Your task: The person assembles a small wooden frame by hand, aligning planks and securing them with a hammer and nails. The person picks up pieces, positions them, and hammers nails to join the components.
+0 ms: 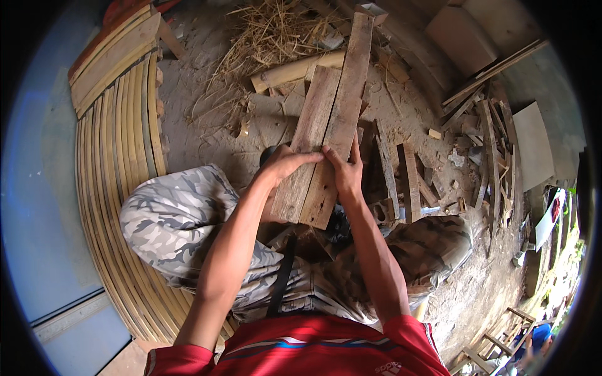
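Two rough, weathered wooden planks lie edge against edge in front of me, tilted away to the upper right. The shorter plank (311,119) is on the left; the longer plank (347,94) on the right reaches farther from me. My left hand (283,165) grips the shorter plank's left edge, its thumb stretched across the top face toward the seam. From the other side, my right hand (346,170) clasps the longer plank, thumb on its face near the seam. The fingers beneath the planks are mostly hidden.
Bamboo slats (119,135) form a curved platform at left. Straw (276,31) and a bamboo pole (295,72) lie beyond the planks. Scrap wood (411,182) litters the right side, with a pale board (533,145) against the wall. Another person (533,341) is partly visible at lower right.
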Available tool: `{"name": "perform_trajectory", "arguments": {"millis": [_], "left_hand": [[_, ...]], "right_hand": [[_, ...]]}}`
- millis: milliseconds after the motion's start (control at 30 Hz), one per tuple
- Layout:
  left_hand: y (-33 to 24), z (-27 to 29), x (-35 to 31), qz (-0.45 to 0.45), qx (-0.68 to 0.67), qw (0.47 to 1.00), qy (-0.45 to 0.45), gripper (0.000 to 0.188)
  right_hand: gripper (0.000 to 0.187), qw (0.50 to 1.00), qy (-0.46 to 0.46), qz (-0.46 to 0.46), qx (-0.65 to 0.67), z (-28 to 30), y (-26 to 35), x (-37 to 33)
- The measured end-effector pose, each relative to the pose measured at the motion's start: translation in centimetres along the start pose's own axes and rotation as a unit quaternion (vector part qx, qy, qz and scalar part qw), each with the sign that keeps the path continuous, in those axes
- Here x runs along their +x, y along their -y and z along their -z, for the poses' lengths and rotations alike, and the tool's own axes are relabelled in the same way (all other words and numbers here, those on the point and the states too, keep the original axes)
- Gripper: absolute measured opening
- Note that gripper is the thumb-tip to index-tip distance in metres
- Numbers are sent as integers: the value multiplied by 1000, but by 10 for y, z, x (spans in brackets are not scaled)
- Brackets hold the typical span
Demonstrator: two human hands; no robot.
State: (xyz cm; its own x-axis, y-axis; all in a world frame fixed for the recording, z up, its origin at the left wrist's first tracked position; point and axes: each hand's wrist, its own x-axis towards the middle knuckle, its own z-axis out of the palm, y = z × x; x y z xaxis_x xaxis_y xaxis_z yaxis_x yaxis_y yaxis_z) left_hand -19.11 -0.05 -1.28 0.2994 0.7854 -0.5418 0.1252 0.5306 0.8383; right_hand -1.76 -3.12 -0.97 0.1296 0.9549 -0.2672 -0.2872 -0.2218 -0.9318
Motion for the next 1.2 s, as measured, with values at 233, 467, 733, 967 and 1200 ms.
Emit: {"name": "perform_trajectory", "arguments": {"millis": [233,467,733,967,1200], "left_hand": [[2,1,-3,7,-5,1000,-4,65],[-2,-1,-4,6,9,1000,-3,66],[-7,-2,-4,-5,-50,999,19,64],[-21,-5,-12,4,-53,999,-8,57],[-20,-6,-11,-14,-48,999,-12,60]], "right_hand": [[95,1000,4,15,-25,-4,3,-7],[93,1000,-6,-24,10,-2,2,-2],[85,999,-29,-36,9,-4,5,0],[94,998,-11,-61,9,-8,14,0],[95,996,-15,-73,44,-4,12,-2]]}}
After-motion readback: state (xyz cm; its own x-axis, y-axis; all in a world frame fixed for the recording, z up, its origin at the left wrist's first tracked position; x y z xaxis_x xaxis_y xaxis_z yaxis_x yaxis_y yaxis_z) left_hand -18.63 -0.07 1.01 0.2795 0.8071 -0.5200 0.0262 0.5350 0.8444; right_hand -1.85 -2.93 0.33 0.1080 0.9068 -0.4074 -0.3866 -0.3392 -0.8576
